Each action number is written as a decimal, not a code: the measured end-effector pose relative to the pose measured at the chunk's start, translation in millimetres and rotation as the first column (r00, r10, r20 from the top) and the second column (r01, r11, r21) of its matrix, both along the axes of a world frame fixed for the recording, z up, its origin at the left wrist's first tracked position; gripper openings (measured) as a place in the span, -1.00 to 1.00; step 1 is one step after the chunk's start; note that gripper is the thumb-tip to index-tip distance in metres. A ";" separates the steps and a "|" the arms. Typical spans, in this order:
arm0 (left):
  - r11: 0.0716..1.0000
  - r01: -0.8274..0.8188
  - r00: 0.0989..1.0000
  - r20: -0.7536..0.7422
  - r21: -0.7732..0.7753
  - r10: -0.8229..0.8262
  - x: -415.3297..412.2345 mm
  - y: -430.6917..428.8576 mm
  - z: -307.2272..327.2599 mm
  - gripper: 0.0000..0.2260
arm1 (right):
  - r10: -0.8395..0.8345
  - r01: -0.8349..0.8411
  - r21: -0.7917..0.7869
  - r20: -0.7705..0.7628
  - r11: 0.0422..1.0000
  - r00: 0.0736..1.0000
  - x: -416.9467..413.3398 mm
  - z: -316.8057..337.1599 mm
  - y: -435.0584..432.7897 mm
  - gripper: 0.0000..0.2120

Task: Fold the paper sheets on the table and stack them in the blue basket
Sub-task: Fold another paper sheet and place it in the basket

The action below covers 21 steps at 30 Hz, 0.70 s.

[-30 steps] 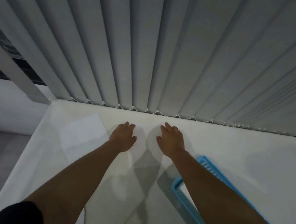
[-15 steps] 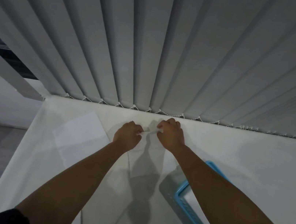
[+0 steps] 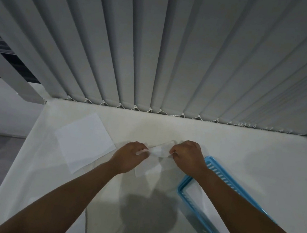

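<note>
Mid-fold: left hand (image 3: 128, 156) and right hand (image 3: 187, 157) pinch one sheet (image 3: 148, 170) by its raised edge. Left of the fingers (image 3: 141, 149) a second sheet (image 3: 85, 142) lies unfolded. I judge blue basket (image 3: 180, 188) stacking pending.

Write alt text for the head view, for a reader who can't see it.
A left hand and right hand pinch the raised far edge of a paper sheet on a white table. A second sheet lies flat to the left, a blue basket to the right, vertical blinds behind.
</note>
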<state>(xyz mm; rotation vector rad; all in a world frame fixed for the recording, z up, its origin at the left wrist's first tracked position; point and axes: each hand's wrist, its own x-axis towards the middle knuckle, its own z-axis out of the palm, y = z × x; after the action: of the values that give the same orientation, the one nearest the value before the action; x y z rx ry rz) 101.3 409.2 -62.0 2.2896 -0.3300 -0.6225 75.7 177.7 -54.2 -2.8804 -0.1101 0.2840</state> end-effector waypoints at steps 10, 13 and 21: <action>0.976 -0.092 0.987 -0.109 0.199 0.115 19.3 -36.5 8.0 -0.70 | 0.005 -0.041 -0.192 -0.184 0.981 0.983 -25.8 8.5 -7.5 -0.64; 0.980 -0.070 0.984 -0.146 0.189 0.098 23.2 -37.4 8.8 -0.77 | -0.013 -0.022 -0.178 -0.193 0.984 0.981 -29.9 12.3 -7.4 -0.65; 0.988 -0.097 0.974 -0.195 0.121 0.119 19.7 -27.5 25.8 -0.82 | -0.110 0.108 -0.052 -0.048 0.993 0.993 -49.8 26.3 -0.3 -0.70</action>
<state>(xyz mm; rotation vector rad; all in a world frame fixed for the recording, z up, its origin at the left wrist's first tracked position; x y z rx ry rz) 121.0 381.6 -36.2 2.3061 -0.0741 -0.8267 25.8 177.5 -27.8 -2.9128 0.0641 0.3438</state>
